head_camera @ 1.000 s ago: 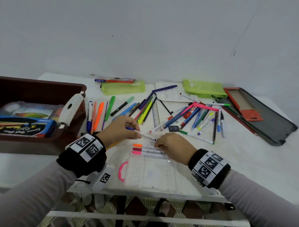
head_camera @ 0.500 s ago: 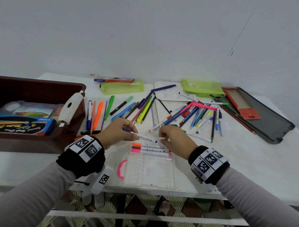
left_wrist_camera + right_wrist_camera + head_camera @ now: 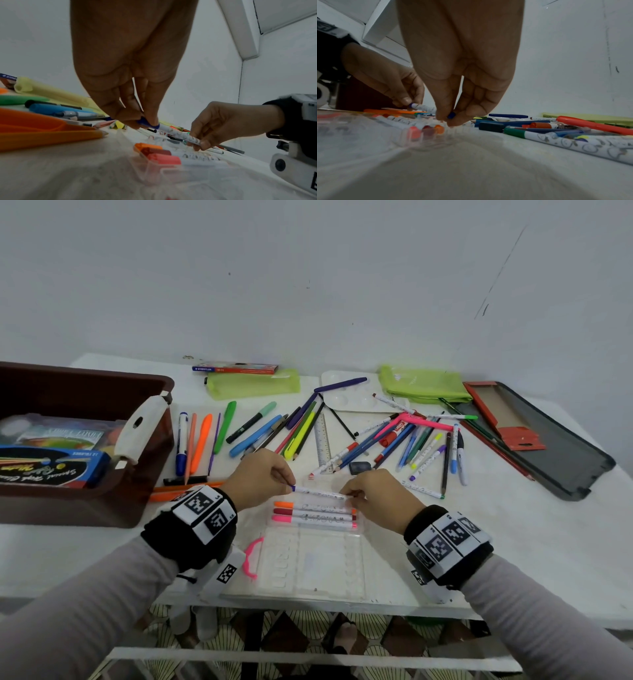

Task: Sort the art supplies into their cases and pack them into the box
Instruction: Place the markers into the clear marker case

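A white patterned marker with a blue cap (image 3: 317,493) (image 3: 178,133) (image 3: 423,107) is held level just above the far end of a clear plastic marker case (image 3: 310,563). My left hand (image 3: 263,479) (image 3: 145,121) pinches its capped end. My right hand (image 3: 368,494) (image 3: 449,117) pinches its other end. Three markers lie in the case's slots right in front of it: orange (image 3: 310,506), dark red (image 3: 311,512) and pink (image 3: 313,520). The brown box (image 3: 137,501) stands at the left with packed cases inside.
Many loose pens, markers and pencils (image 3: 394,440) lie spread behind the case, with a ruler (image 3: 322,443). Two green pouches (image 3: 253,385) (image 3: 424,385), a white palette (image 3: 356,398) and an open dark tin case (image 3: 548,440) sit at the back and right. The table's front edge is near.
The blue-capped marker was tilted in my left hand; my right hand took its free end, and both hands brought it level and lower over the case, beside the orange marker.
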